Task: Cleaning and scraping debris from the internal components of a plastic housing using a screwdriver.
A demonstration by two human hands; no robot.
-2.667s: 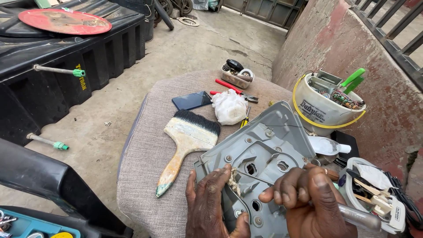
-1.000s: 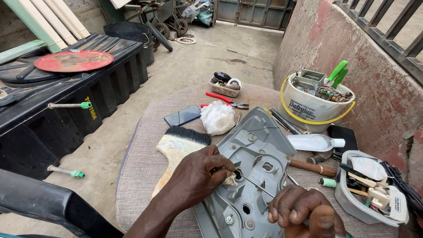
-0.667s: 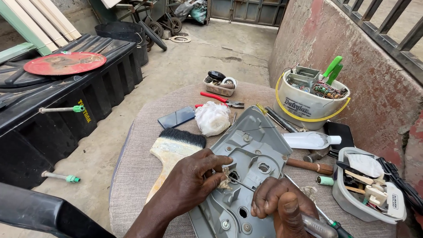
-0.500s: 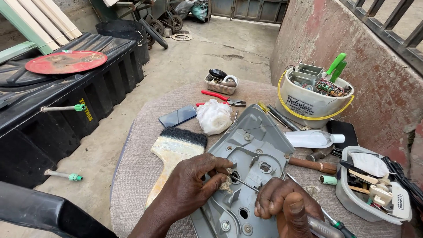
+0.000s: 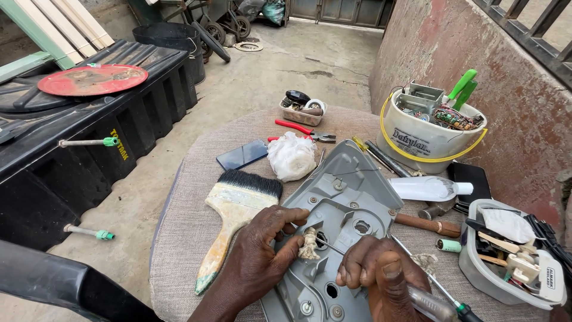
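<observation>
The thin metal probe (image 5: 333, 246) could slip off the frayed cord stub (image 5: 308, 243) and jab the left fingertips (image 5: 295, 245) pinching it, since the tip works right beside them and the grey iron soleplate cover (image 5: 342, 209) rests loose on the cushioned stool (image 5: 190, 209). The left hand (image 5: 262, 250) grasps the cord stub against the cover near a central hole, while the right hand (image 5: 381, 277) is clenched around the probe's handle, just right of the stub, the paintbrush (image 5: 235, 206) lying beside the left wrist.
</observation>
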